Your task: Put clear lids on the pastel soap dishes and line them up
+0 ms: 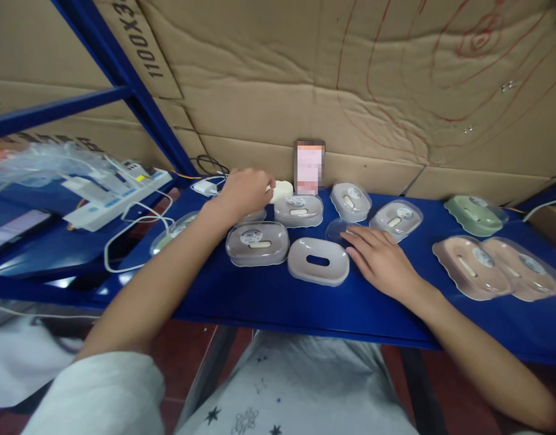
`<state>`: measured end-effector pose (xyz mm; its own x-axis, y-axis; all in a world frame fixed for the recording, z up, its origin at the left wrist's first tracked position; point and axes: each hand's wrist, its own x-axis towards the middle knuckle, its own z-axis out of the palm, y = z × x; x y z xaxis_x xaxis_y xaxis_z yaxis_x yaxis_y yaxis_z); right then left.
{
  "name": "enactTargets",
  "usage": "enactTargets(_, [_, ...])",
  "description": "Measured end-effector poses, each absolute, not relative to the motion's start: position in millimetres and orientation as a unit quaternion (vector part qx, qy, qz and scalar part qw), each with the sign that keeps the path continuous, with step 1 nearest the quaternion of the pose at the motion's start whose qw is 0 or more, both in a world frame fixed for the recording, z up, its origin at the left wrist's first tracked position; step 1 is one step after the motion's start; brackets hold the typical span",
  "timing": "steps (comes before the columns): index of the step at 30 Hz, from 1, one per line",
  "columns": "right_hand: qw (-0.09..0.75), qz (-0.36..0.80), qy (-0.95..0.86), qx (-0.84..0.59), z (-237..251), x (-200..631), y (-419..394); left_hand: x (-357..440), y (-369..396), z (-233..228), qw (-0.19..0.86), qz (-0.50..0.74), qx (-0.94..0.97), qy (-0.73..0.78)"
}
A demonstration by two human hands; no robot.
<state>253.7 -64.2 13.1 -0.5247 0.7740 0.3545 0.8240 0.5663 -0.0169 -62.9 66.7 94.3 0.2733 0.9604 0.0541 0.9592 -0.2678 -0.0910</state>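
My left hand reaches to the back of the blue shelf and closes its fingers on a cream bar of soap. My right hand lies flat on the shelf, fingers spread, with its fingertips on a clear lid. An open grey soap dish without a lid sits just left of that hand. A lidded grey soap box stands between my two arms. More lidded grey boxes stand behind.
Pink soap boxes and a green one lie at the right. A phone leans on the cardboard wall. A white power strip with cables and plastic bags lies on the left shelf.
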Motion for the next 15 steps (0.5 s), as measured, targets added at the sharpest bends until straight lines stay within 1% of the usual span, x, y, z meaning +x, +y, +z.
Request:
enactTargets(2, [0.195,-0.053,-0.906,-0.372,17.2,245.9,-71.1,-56.7,88.6,95.0,0.025,0.066,-0.791,-0.608])
enactTargets(5, [0.200,-0.015,-0.942,-0.269,18.5,231.9,-82.2,-48.2,110.3,87.3,-0.010,0.108,-0.795,-0.596])
enactTargets(8, [0.187,0.018,-0.951,-0.246,13.2,222.2,-87.2,-46.7,120.4,76.2,-0.026,0.122,-0.800,-0.586])
enactTargets(11, [0.181,0.037,-0.951,-0.250,7.0,220.6,-84.5,-51.5,124.0,71.4,-0.021,0.109,-0.808,-0.578])
enactTargets(15, [0.187,0.040,-0.949,-0.250,3.8,223.0,-79.3,-65.4,124.5,83.9,-0.010,0.078,-0.820,-0.567])
